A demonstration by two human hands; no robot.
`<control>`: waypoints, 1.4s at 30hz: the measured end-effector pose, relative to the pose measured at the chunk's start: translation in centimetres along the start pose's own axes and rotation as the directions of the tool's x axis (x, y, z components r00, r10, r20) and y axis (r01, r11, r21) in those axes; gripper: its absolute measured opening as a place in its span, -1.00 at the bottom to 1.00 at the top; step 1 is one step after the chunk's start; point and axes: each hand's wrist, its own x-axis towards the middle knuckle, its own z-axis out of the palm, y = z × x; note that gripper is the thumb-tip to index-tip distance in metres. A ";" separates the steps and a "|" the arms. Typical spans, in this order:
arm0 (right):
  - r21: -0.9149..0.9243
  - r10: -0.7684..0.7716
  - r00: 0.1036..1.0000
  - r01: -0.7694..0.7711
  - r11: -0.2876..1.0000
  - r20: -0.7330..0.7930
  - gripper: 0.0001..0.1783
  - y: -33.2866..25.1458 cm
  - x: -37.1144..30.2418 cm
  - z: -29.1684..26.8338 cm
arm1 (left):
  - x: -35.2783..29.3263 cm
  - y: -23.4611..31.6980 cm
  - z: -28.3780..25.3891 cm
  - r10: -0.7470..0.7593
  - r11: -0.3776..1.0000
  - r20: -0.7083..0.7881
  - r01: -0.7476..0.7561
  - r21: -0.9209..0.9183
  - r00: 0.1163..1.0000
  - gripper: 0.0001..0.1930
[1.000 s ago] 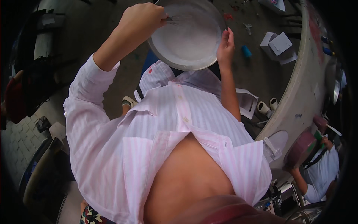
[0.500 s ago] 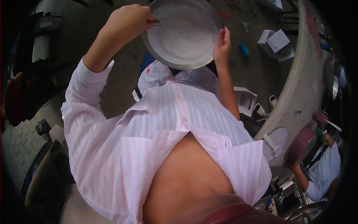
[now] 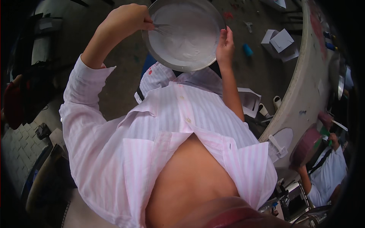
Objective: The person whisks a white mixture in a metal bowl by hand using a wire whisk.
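A round metal bowl point(image 3: 195, 68) is held out above my lap, with a pale, whitish-pink liquid mixture point(image 3: 190, 32) inside. My left hand point(image 3: 132, 18) is closed around the handle of a wire whisk point(image 3: 162, 29); its wires reach over the left side of the bowl and touch the mixture, where soft streaks show. On the bowl's right rim, my right hand point(image 3: 226, 47) grips with the thumb on top, the other fingers partly hidden behind the wall.
A pale curved table point(image 3: 291, 102) runs down the right side. Beyond it a co-worker's hands hold a pink bowl point(image 3: 307, 146). On the floor lie a blue cup point(image 3: 248, 50), an opened white box point(image 3: 280, 42), a white box-like piece point(image 3: 249, 102) and light shoes point(image 3: 276, 102).
My left hand has shifted slightly left with the whisk, and more of its wires show. The streaks on the mixture have changed. The bowl has moved a little left.
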 end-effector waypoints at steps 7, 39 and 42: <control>0.006 0.029 0.999 -0.029 1.000 0.012 -0.28 0.1 0.2 0.3 | -0.8 0.9 -0.4 0.054 0.996 0.003 -0.054 0.073 0.999 -0.79; 0.032 -0.064 0.998 0.064 0.997 -0.004 -0.31 2.2 -0.2 0.3 | 0.3 -0.4 1.0 0.090 0.996 -0.055 -0.090 0.001 0.994 -0.70; 0.044 -0.067 0.998 0.068 0.997 -0.009 -0.31 2.6 0.1 0.7 | 1.6 2.0 3.4 0.158 0.987 -0.288 -0.159 0.018 0.945 -0.69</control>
